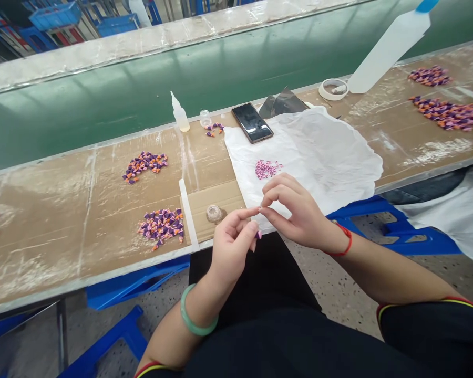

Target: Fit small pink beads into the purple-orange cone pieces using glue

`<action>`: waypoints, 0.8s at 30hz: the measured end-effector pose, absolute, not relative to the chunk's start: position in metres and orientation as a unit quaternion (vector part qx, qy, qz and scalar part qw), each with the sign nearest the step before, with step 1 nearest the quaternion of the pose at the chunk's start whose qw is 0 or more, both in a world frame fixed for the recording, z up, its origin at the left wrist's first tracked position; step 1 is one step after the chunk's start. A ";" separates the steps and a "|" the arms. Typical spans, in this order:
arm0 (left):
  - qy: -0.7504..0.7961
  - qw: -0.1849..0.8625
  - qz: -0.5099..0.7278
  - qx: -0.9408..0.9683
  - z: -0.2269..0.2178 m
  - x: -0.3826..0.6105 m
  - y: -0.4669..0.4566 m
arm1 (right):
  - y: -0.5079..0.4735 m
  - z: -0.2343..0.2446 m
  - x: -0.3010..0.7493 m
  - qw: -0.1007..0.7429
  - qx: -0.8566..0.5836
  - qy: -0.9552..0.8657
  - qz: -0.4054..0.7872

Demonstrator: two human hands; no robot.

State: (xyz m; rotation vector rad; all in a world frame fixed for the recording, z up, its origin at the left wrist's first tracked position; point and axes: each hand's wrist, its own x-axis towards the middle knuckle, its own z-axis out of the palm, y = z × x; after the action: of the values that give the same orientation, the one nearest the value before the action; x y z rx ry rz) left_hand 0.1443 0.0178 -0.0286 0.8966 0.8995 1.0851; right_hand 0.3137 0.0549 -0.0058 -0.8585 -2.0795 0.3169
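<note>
My left hand (pixel 233 242) is closed in front of the table edge, holding a small pink and purple piece (pixel 259 234) that pokes out past the thumb. Its index finger stretches out to meet the fingertips of my right hand (pixel 301 215). The right thumb and index finger are pinched at that fingertip; whatever is between them is too small to make out. Just beyond the hands, a pile of tiny pink pieces (pixel 266 169) lies on a white cloth (pixel 319 152). A small glass jar (pixel 214 213) stands on cardboard, left of the cloth.
Piles of purple and orange pieces (pixel 161 227) lie to the left, with more (pixel 453 114) at the far right. A phone (pixel 253 123) rests on the cloth. Behind are a dropper bottle (pixel 180 114), a tape roll (pixel 333 89) and a green conveyor belt (pixel 236 63).
</note>
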 end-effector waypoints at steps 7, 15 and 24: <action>0.411 0.701 0.465 0.351 -0.023 0.145 0.017 | 0.056 -0.006 0.318 0.412 -0.281 -0.858 0.123; 0.405 0.706 0.476 0.332 -0.016 0.150 0.012 | 0.040 -0.010 0.307 0.493 -0.294 -0.795 0.194; 0.415 0.630 0.533 0.383 -0.016 0.155 -0.001 | 0.020 -0.020 0.292 0.551 -0.338 -0.708 0.284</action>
State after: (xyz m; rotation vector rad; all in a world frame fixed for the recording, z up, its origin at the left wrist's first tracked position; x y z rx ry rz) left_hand 0.1551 -0.0009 -0.0157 0.8769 0.9505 1.2197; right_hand 0.2915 0.0205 -0.0200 -0.8005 -1.6765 0.6712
